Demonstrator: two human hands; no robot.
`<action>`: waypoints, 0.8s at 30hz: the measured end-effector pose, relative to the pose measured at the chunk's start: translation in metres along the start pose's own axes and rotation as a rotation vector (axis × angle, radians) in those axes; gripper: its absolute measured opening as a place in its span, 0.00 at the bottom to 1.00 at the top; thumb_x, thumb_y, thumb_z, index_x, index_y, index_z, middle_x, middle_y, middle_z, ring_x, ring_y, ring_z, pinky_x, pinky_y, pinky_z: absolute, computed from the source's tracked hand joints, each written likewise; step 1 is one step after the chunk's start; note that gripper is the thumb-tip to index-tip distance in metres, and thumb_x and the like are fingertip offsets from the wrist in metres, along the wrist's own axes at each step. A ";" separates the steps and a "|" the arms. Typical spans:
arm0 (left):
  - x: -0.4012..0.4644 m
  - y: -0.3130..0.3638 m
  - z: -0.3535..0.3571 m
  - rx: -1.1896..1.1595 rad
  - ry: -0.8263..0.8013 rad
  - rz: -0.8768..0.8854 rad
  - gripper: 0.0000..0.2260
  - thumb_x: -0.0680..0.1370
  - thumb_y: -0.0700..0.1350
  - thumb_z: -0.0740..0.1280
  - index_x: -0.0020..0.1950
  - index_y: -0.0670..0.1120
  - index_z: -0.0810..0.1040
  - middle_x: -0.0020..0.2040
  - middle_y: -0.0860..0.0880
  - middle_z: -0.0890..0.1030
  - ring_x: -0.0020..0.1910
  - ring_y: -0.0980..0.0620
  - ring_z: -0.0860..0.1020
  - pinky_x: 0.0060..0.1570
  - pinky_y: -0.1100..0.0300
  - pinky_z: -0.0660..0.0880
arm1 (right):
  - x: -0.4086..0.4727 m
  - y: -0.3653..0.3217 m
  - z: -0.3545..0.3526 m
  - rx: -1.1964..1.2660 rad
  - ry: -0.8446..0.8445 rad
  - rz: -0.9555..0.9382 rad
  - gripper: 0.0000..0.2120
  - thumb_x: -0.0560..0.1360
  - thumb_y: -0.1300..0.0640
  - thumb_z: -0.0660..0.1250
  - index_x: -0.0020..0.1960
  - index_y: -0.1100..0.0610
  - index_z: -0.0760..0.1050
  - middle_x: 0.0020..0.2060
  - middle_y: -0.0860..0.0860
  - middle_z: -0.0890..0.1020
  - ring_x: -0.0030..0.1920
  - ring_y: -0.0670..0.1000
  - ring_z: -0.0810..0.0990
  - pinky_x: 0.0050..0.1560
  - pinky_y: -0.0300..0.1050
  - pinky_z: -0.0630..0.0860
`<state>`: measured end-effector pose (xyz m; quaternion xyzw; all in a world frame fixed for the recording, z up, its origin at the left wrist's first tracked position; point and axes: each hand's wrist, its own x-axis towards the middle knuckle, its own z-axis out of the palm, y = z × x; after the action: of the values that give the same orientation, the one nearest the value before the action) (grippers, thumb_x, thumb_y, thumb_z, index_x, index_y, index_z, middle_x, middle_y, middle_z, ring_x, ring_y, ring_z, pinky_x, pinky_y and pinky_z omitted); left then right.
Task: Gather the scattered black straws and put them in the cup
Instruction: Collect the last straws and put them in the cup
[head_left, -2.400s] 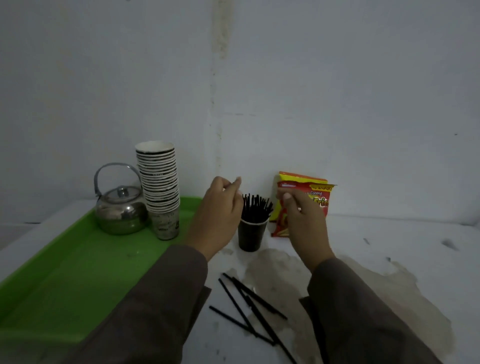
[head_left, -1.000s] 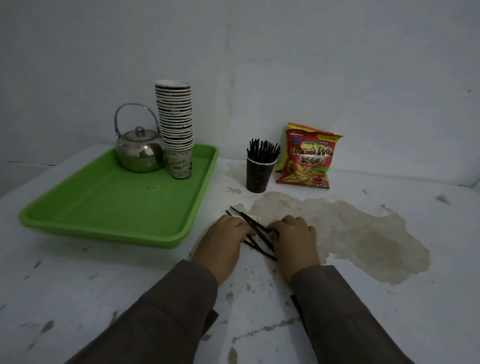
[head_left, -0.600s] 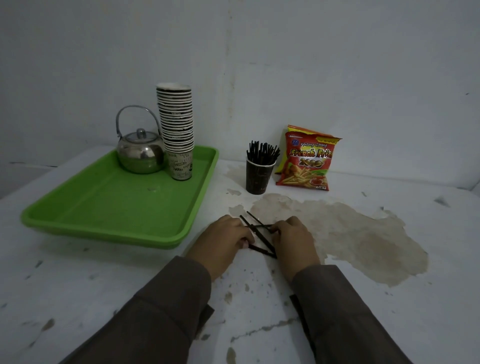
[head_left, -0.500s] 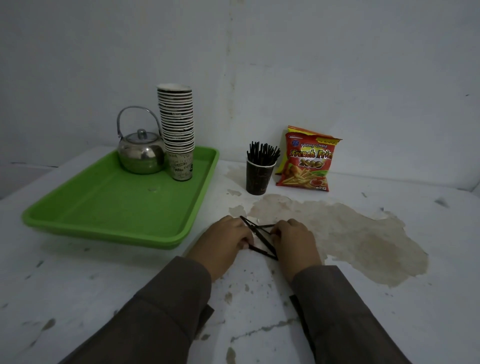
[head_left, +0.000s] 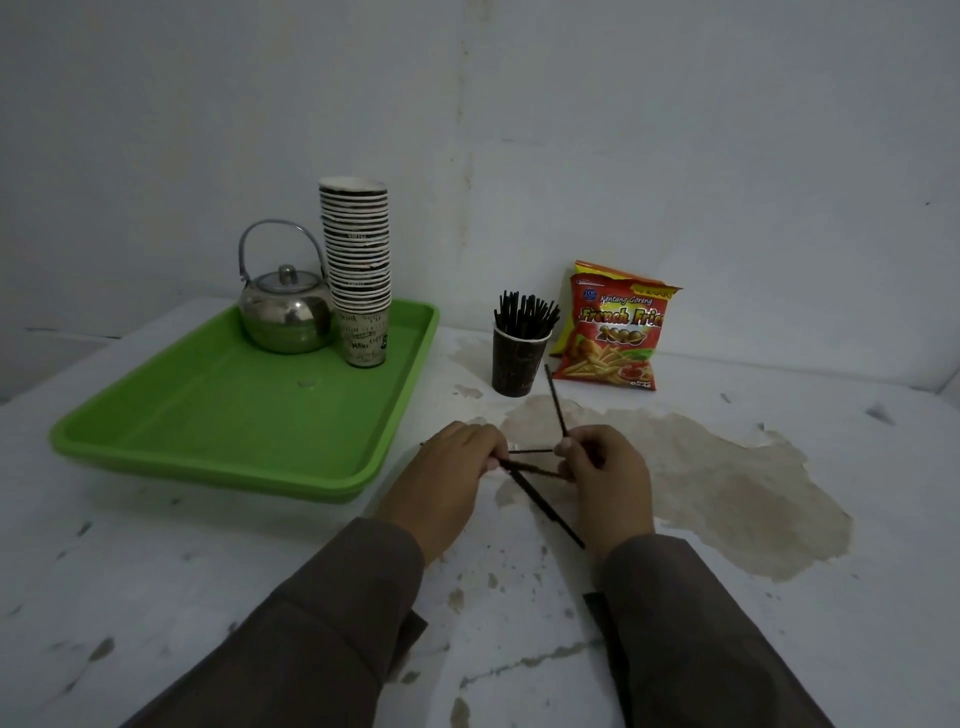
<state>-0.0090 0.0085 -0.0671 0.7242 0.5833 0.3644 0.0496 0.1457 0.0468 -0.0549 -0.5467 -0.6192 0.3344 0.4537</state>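
Note:
A dark paper cup (head_left: 514, 366) stands on the white table, full of upright black straws (head_left: 524, 314). In front of it my left hand (head_left: 447, 480) and my right hand (head_left: 605, 478) face each other just above the table. Between them are a few loose black straws (head_left: 543, 501). My right hand pinches one straw (head_left: 556, 400) that points up and away toward the cup. My left hand pinches the ends of the others, one of which slants down toward my right sleeve.
A green tray (head_left: 218, 415) lies to the left, carrying a steel kettle (head_left: 284, 306) and a tall stack of paper cups (head_left: 358, 270). A red snack bag (head_left: 613, 327) leans on the wall right of the cup. A brown stain (head_left: 701, 478) spreads across the table.
Both hands dropped from the cup to the loose straws on the table and gathered them. Since half a second ago my right hand has raised one straw so that it points upward.

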 end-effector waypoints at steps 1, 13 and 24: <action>0.000 0.004 -0.003 -0.062 0.057 -0.026 0.07 0.77 0.36 0.60 0.50 0.45 0.76 0.44 0.54 0.72 0.47 0.55 0.69 0.45 0.71 0.63 | 0.001 0.000 -0.002 0.084 0.006 0.016 0.06 0.76 0.62 0.63 0.49 0.51 0.73 0.43 0.51 0.81 0.42 0.48 0.80 0.49 0.45 0.78; 0.010 0.037 -0.020 -0.720 0.202 -0.327 0.13 0.73 0.37 0.68 0.43 0.56 0.80 0.39 0.52 0.83 0.41 0.54 0.81 0.43 0.65 0.78 | -0.003 -0.017 -0.003 0.436 -0.103 0.002 0.05 0.74 0.61 0.65 0.42 0.54 0.78 0.34 0.51 0.84 0.37 0.46 0.82 0.36 0.34 0.79; 0.112 0.036 -0.073 -0.653 0.281 -0.175 0.14 0.71 0.37 0.70 0.55 0.50 0.77 0.36 0.51 0.80 0.38 0.55 0.78 0.45 0.63 0.76 | 0.079 -0.079 -0.028 0.329 0.033 -0.154 0.11 0.73 0.61 0.67 0.54 0.52 0.73 0.44 0.54 0.81 0.45 0.53 0.80 0.47 0.48 0.79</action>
<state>-0.0167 0.0701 0.0568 0.5603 0.4971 0.6218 0.2288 0.1426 0.1075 0.0421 -0.4213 -0.5888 0.3865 0.5714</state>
